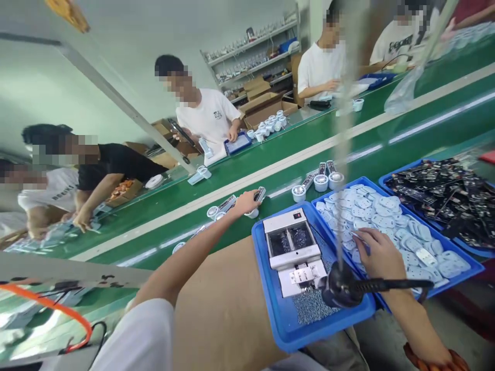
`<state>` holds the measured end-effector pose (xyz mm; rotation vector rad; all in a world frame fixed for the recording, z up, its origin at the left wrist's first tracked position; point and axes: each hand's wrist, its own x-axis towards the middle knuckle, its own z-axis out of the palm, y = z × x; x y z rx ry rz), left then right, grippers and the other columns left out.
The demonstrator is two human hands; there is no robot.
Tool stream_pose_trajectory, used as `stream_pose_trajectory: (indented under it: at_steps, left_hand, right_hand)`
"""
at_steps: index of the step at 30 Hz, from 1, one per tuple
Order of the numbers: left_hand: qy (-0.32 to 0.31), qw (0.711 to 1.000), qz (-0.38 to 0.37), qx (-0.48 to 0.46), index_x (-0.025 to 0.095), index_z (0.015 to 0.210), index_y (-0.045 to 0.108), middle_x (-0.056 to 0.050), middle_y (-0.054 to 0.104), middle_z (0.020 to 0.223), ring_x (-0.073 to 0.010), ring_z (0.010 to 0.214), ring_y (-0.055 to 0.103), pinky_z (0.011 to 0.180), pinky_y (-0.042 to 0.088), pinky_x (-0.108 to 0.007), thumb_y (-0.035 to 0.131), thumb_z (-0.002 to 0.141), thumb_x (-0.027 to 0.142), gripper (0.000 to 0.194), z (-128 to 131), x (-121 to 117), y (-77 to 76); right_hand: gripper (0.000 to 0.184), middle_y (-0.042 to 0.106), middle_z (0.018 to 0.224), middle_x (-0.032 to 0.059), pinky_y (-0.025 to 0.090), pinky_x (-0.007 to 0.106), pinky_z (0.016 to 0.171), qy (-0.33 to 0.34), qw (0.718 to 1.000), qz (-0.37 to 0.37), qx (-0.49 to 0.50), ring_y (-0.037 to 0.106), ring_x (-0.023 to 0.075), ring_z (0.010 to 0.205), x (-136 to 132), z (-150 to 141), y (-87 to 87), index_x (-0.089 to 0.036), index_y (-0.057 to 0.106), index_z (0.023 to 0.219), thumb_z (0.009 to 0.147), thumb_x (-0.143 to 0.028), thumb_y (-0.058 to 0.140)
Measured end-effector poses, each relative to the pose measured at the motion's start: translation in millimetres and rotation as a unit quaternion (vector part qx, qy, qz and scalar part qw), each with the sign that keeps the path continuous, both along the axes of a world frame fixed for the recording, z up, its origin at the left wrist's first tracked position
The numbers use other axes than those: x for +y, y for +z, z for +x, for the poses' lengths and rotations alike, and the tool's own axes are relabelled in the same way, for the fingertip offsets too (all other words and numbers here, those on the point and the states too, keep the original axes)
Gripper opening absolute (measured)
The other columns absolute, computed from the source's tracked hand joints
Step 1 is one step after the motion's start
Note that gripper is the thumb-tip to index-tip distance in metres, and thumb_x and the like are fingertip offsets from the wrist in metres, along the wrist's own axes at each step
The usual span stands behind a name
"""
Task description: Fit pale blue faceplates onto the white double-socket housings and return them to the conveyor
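My left hand (246, 204) reaches out to the green conveyor belt, its fingers closed on a pale unit (260, 194) with a round head and an exposed circuit board. Similar pale units (320, 182) stand on the belt on either side of it. Over a blue tray (477, 268) heaped with pale blue plastic covers, my right hand (381, 253) pinches one plastic cover (359, 236) between thumb and fingers. Between my arms a screw feeder (293, 242) sits in another blue tray (270, 309), with loose small screws (312, 307) at its near end.
A dark electric screwdriver (342, 286) hangs on a cord before the feeder, close to my right forearm. At far right, a blue tray holds black circuit boards (441, 196). Brown cardboard (220, 304) lies before me. Several people work across the belt (309, 159).
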<state>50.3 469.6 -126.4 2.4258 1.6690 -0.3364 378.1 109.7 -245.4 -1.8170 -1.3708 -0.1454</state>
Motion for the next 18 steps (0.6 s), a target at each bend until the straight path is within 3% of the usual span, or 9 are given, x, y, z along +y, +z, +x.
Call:
stream_pose_trajectory:
  at_steps: [4,9,15,18]
  left_hand:
    - [-0.058,0.998,0.004,-0.023,0.020,0.155,0.073,-0.015,0.075,0.159,-0.0324,0.139,0.078,0.118,0.071,-0.057,0.083,0.114,0.046,0.050,92,34,10.1]
    - [-0.110,0.992,-0.031,-0.045,0.020,0.155,0.073,-0.015,0.075,0.159,-0.0324,0.139,0.078,0.117,0.071,-0.057,0.082,0.115,0.047,0.049,187,46,8.4]
    - [-0.075,0.994,-0.074,-0.038,0.019,0.155,0.073,-0.015,0.075,0.158,-0.0322,0.138,0.078,0.117,0.071,-0.057,0.082,0.114,0.048,0.051,234,30,-2.3]
    - [-0.049,0.995,-0.070,-0.053,0.020,0.154,0.073,-0.014,0.075,0.157,-0.0324,0.138,0.078,0.116,0.071,-0.056,0.084,0.114,0.047,0.050,245,15,1.1]
  right_hand:
    - [0.052,0.076,0.127,0.0138,0.055,0.047,0.112,-0.030,0.998,0.049,0.024,0.068,0.0268,0.117,-3,-5,5.6,-0.015,0.082,0.125,0.131,-0.054,0.048]
    - [0.060,0.071,0.118,0.0123,0.059,0.040,0.107,-0.078,0.989,0.090,0.081,0.068,0.0231,0.113,-6,-14,15.4,-0.014,0.075,0.125,0.133,-0.065,0.045]
    - [0.067,0.061,0.099,0.0059,0.057,0.029,0.086,-0.095,0.972,0.108,0.187,0.060,0.0165,0.089,-9,-14,17.5,-0.013,0.067,0.114,0.129,-0.077,0.054]
    - [0.069,0.061,0.097,0.0052,0.058,0.029,0.087,-0.080,0.958,0.110,0.251,0.059,0.0159,0.088,-10,-13,22.2,-0.014,0.066,0.108,0.125,-0.080,0.062]
